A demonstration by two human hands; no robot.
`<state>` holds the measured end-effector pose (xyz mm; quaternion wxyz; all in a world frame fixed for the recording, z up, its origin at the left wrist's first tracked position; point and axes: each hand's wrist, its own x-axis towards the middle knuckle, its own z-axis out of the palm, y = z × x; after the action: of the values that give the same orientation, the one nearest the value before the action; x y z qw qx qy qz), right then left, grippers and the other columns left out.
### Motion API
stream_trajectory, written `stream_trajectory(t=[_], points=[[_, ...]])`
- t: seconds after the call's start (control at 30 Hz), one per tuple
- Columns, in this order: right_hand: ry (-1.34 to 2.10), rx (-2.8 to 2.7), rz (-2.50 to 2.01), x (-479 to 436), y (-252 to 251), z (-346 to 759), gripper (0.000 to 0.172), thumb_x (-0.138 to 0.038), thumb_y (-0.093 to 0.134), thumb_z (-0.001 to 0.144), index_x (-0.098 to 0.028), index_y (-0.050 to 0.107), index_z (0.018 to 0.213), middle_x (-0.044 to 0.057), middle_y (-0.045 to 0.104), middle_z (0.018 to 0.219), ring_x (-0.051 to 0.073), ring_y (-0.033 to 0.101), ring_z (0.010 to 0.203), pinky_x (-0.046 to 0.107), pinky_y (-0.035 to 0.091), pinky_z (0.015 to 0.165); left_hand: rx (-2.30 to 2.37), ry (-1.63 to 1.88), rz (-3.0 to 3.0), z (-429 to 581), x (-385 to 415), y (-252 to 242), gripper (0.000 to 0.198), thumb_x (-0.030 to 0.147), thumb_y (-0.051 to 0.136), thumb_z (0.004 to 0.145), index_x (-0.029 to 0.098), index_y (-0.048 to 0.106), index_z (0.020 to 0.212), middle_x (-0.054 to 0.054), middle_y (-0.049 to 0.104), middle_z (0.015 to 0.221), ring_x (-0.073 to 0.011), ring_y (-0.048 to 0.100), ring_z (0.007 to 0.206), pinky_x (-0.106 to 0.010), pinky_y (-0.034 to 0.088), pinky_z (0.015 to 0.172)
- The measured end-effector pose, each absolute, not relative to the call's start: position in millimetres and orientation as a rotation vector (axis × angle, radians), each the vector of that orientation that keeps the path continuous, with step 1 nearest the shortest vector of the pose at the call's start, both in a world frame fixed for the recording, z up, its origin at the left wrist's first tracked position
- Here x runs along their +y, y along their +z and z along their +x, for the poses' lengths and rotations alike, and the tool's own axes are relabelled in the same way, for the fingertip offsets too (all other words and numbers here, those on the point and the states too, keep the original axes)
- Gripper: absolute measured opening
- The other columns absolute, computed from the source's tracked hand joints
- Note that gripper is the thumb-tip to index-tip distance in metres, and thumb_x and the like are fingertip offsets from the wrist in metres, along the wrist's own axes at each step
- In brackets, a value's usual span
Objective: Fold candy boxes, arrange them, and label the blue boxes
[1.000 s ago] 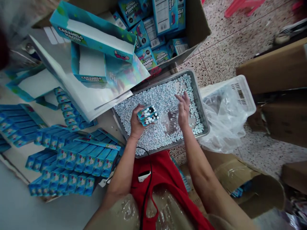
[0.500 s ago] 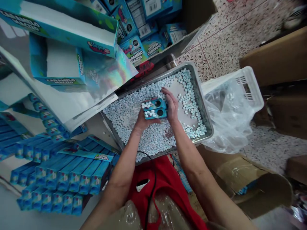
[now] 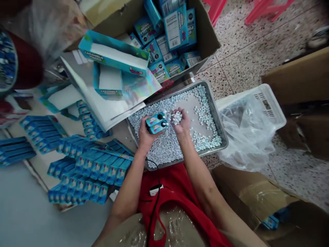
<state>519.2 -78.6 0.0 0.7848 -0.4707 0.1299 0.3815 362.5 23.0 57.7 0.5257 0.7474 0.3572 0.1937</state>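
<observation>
Over a metal tray [image 3: 224, 132] of small pale blue and white candies [image 3: 164, 148], my left hand [image 3: 147, 136] is closed around two small blue candy boxes [image 3: 156, 122] held side by side. Each box has a round dark opening at its right end, and a few white candies sit by these openings. Just right of the boxes, my right hand [image 3: 183, 125] is cupped palm up. A heap of loose candies [image 3: 176, 117] lies in its curled fingers, apart from the boxes.
Rows of blue candy boxes [image 3: 95, 168] stand at the left. Display trays [image 3: 113, 56] lie on sheets [image 3: 102, 109] behind them. A cardboard carton [image 3: 208, 41] of blue packages is at the back. A white basket [image 3: 279, 116] with clear plastic stands right, above an open carton [image 3: 246, 192].
My right hand has left the boxes and now cups candies. The boxes have tilted in my left hand, and the candies on their faces are gone. The view has shifted left.
</observation>
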Motion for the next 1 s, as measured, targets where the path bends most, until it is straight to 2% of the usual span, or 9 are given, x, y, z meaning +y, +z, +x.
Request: stream_trajectory(t=[0.07,0.13,0.3,0.43,0.5,0.63,0.77,0.9,1.0], points=[[0.771,0.315,-0.926,-88,28,519,0.03,-0.056,0.068,0.086,-0.027,0.063,0.086,0.0,0.071,0.082,0.019,0.07,0.09,0.035,0.06,0.079,0.9,0.441,1.646,352,16,43,0.086,0.038,0.103,0.052,0.026,0.058,0.124,-0.005,0.072,0.119,-0.0278,0.073,0.11,-0.043,0.059,0.098],[0.725,0.274,-0.869,-94,60,513,0.026,-0.053,0.07,0.088,-0.027,0.066,0.087,0.0,0.073,0.088,0.018,0.069,0.093,0.033,0.059,0.08,0.877,0.419,1.564,349,6,33,0.089,0.04,0.104,0.049,0.027,0.057,0.124,-0.004,0.071,0.12,-0.0267,0.072,0.109,-0.041,0.059,0.095],[0.559,-0.011,-1.059,-86,112,481,0.022,-0.046,0.066,0.093,-0.027,0.07,0.081,0.0,0.074,0.099,0.02,0.068,0.106,0.041,0.052,0.107,0.841,0.438,1.601,354,-13,31,0.089,0.04,0.104,0.051,0.028,0.057,0.126,-0.003,0.069,0.12,-0.0265,0.071,0.109,-0.04,0.058,0.094],[0.5,-0.284,-1.218,-83,117,463,0.031,-0.05,0.056,0.099,-0.029,0.075,0.088,0.001,0.076,0.109,0.024,0.068,0.117,0.049,0.047,0.116,0.806,0.499,1.729,353,-12,27,0.089,0.042,0.104,0.05,0.027,0.059,0.126,-0.005,0.067,0.122,-0.0292,0.068,0.114,-0.043,0.055,0.099],[0.544,-0.499,-1.301,-95,113,462,0.037,-0.055,0.048,0.104,-0.032,0.077,0.104,0.0,0.072,0.132,0.026,0.061,0.134,0.054,0.04,0.122,0.808,0.542,1.749,352,-7,22,0.089,0.046,0.104,0.051,0.028,0.059,0.126,-0.006,0.067,0.124,-0.0298,0.066,0.118,-0.045,0.053,0.103],[0.524,-0.884,-1.723,-154,85,468,0.044,-0.057,0.044,0.106,-0.038,0.065,0.14,-0.001,0.042,0.169,0.03,0.037,0.157,0.06,0.031,0.128,0.862,0.61,1.626,350,7,15,0.094,0.053,0.102,0.054,0.028,0.053,0.13,-0.005,0.067,0.126,-0.0262,0.068,0.115,-0.043,0.055,0.102],[0.683,-1.557,-2.068,-211,29,464,0.068,-0.064,0.062,0.095,-0.031,0.055,0.154,0.009,0.021,0.178,0.042,0.02,0.163,0.067,0.021,0.128,0.807,0.621,1.603,342,13,21,0.095,0.053,0.103,0.051,0.029,0.053,0.129,-0.005,0.067,0.13,-0.0265,0.07,0.114,-0.044,0.058,0.1],[0.696,-1.911,-2.078,-202,-17,462,0.092,-0.083,0.065,0.083,-0.034,0.049,0.159,0.013,0.023,0.177,0.05,0.01,0.163,0.076,0.009,0.125,0.74,0.621,1.586,328,6,21,0.088,0.047,0.102,0.058,0.035,0.054,0.132,-0.004,0.066,0.136,-0.031,0.063,0.133,-0.054,0.052,0.113],[0.591,-1.763,-2.196,-167,-32,476,0.09,-0.087,0.063,0.08,-0.035,0.054,0.153,0.012,0.028,0.175,0.051,0.013,0.161,0.076,0.012,0.124,0.773,0.618,1.529,319,-1,11,0.09,0.045,0.102,0.061,0.037,0.052,0.135,-0.005,0.063,0.142,-0.032,0.059,0.138,-0.057,0.048,0.117]])
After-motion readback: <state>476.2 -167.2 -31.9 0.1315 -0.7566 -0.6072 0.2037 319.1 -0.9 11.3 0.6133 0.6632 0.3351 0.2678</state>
